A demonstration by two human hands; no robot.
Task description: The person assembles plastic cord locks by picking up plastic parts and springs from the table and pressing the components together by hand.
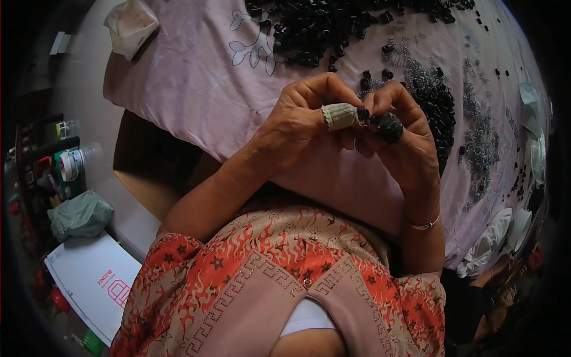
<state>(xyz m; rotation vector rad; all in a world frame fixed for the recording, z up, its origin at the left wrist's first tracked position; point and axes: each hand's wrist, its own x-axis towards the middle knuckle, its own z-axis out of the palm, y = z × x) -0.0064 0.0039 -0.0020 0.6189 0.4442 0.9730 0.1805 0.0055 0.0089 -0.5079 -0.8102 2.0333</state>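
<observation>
My left hand (pixel 300 119) and my right hand (pixel 406 140) meet above the near part of a pink cloth (pixel 339 184). A light ribbed cover (pixel 340 116) wraps my left thumb, and a dark cover (pixel 390 128) sits on my right thumb. Both hands pinch around a small black piece (pixel 363 115) between the fingertips; its shape is mostly hidden. Beyond them lies a heap of small black pieces (pixel 315 30), with another heap (pixel 434 107) behind my right hand. Small grey metal springs (pixel 479 134) are scattered at the right.
A crumpled white packet (pixel 132 28) lies at the upper left. An open cardboard box (pixel 140 190) stands below the cloth's left edge. A white box (pixel 89 282) with a grey-green bag (pixel 80 215) is further left. Another person's arm (pixel 496 309) shows at the lower right.
</observation>
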